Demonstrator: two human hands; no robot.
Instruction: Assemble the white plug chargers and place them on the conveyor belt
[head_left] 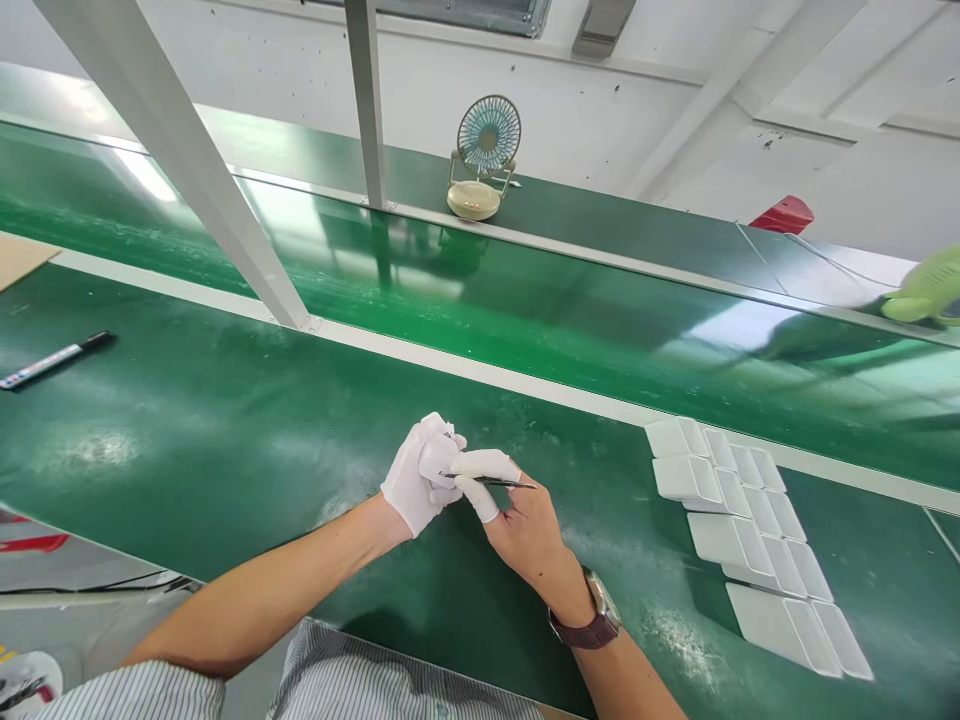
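Green bench (225, 450) fills the foreground; beyond it lie a glossy green strip (457, 310), then a ledge (630, 220) with a fan (489, 135) on it, against a scuffed white wall (300, 80). Farthest left of the fan, a tan board (22, 260) is cut off by the picture's edge, and a capped pen (56, 360) lies nearer the person than the board. Between pen and fan, a slanting pale post (217, 190) meets the rail along the bench's far edge.

Almost straight nearer from the fan, the left hand (409, 488), gloved in white, is curled round a small white piece (436, 458), held above the bench. The right hand (525, 525), its thumb and forefinger covered in white, pinches a slim dark tool (487, 481) whose tip meets the piece, or nearly so; contact is too fine to tell. Work on this piece looks under way rather than finished, though how much remains cannot be judged.

Well right of the fan and nearer than it, white boxes (750, 545) stand in stepped rows on the bench, untouched; whether they are done or waiting is unclear. Farther right of the fan, a red thing (784, 215) sits by the wall, then a green thing (926, 290), partly out of view.
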